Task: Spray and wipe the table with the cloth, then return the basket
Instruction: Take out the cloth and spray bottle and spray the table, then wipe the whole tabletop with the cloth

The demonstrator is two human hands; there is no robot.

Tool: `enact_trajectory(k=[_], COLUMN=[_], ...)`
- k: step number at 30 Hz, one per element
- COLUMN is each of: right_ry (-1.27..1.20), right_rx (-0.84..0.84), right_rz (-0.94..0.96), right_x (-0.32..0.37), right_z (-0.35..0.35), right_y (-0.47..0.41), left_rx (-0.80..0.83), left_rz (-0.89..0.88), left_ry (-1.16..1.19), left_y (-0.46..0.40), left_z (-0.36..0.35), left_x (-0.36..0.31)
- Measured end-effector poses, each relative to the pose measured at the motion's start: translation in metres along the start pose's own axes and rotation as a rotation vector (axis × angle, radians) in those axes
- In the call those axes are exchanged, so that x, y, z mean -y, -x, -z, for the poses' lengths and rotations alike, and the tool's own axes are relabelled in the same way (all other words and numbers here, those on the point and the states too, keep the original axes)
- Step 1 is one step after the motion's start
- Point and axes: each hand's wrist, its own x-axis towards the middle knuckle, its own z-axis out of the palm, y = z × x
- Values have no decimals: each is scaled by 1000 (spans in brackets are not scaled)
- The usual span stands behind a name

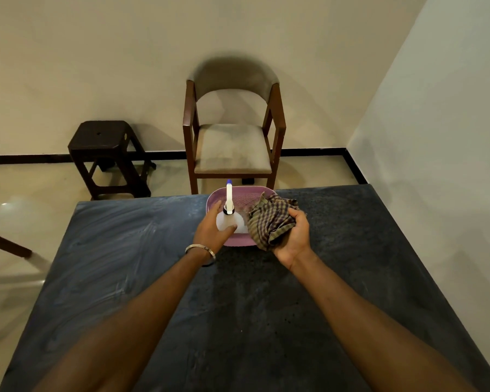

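A purple basket (242, 193) sits at the far edge of the dark table (125, 264). My left hand (210, 230) grips a clear spray bottle (229, 219) with a white and blue nozzle, held over the basket's left half. My right hand (293, 236) holds a crumpled checked cloth (270, 219), bunched over the basket's right rim. The table's left half shows wet wipe streaks; its right half looks dull and speckled.
Behind the table stands a wooden chair (232, 145) with a grey cushion. A dark plastic stool (105, 154) is to its left by the wall. A wooden chair leg (9, 246) shows at the left edge. A wall runs along the right.
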Motion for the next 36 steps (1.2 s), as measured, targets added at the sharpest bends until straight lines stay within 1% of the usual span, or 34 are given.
enact_trajectory(k=[4,7,9,11,13,18,24,29,36], right_ry=[-19,-19,-8,-17,-2,15,65,73,134], right_rx=[9,-6,-9,1,-14,-15,-71,-69,-29], right_rz=[1,1,-6,12,19,2,-9,-57,-153], right_x=[-3,-7,-12,-16,-19,-39,-65,-92,-149], right_z=[11,26,36,49,56,87,111,112,85], right_y=[27,51,64,87,96,148,192,219,235], left_rx=[-49,-22,-3,15,23,18,28,-9,-116], left_rz=[17,37,96,128,147,125,98,125,179], left_ry=[-16,-128,-203,-237,-260,-326,-432,-408,-240], left_y=[39,69,85,113,122,189,255,293,320], left_z=[8,10,10,7,5,5,21,38,82], left_x=[6,18,27,33,40,47,65,78,112])
